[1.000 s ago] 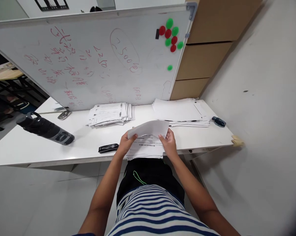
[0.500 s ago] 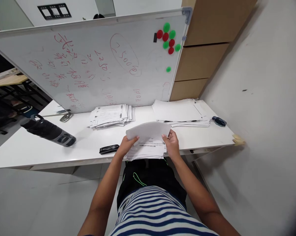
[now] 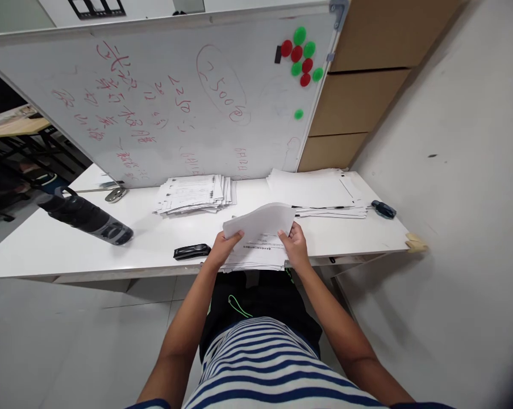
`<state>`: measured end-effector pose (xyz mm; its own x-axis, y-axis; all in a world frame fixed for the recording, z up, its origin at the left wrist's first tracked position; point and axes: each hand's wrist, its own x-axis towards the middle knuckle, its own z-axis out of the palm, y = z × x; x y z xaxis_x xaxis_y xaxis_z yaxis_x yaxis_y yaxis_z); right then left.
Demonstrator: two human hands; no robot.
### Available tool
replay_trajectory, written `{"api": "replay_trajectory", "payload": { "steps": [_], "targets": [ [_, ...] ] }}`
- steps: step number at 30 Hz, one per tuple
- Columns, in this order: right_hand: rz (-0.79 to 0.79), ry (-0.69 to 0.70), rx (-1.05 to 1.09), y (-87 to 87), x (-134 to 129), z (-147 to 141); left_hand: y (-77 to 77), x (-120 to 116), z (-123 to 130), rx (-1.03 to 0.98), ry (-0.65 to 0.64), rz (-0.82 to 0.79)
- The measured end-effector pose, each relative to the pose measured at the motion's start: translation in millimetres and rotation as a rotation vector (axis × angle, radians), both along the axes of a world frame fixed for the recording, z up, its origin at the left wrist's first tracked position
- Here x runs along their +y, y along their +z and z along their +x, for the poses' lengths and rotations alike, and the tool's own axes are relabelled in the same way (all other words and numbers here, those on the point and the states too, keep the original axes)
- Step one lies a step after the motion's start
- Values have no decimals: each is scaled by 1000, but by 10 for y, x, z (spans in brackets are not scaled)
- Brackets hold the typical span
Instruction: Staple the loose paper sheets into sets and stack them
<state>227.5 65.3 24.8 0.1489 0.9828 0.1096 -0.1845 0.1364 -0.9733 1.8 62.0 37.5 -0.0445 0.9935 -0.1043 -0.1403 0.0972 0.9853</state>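
Note:
Between my hands some white paper sheets [image 3: 262, 220] are raised and bent, above a printed stack of paper [image 3: 256, 259] at the table's front edge. My left hand [image 3: 224, 248] grips the left side of the raised sheets, thumb on top. At their right side my right hand [image 3: 295, 244] pinches them between thumb and fingers. How many sheets are held cannot be made out. Just left of my left hand lies a black stapler [image 3: 192, 251].
On the white table [image 3: 90, 257] are a black bottle [image 3: 88, 218], a computer mouse [image 3: 115, 195], a left paper pile [image 3: 194, 194], a right paper pile [image 3: 311, 189] and a dark object [image 3: 383, 209]. Behind stand a whiteboard [image 3: 154, 74] and cardboard boxes [image 3: 358, 102].
The view has shifted slightly. The raised sheets are bent a little more upward at their right side; both hands still hold them.

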Motion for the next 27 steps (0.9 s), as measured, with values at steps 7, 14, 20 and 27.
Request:
{"api": "replay_trajectory", "payload": {
  "steps": [7,14,20,27],
  "targets": [
    [20,-17,-14,-20,27,50,-5,-28,-92,-26,76,11],
    [-84,78,-92,16,-13,85,6,-59,-87,130,61,32],
    [-127,20,-212,-2,-96,49,1,-106,-21,163,74,25],
    [-162,-12,-329,-57,-184,33,-52,-186,18,197,97,-7]
  ]
}}
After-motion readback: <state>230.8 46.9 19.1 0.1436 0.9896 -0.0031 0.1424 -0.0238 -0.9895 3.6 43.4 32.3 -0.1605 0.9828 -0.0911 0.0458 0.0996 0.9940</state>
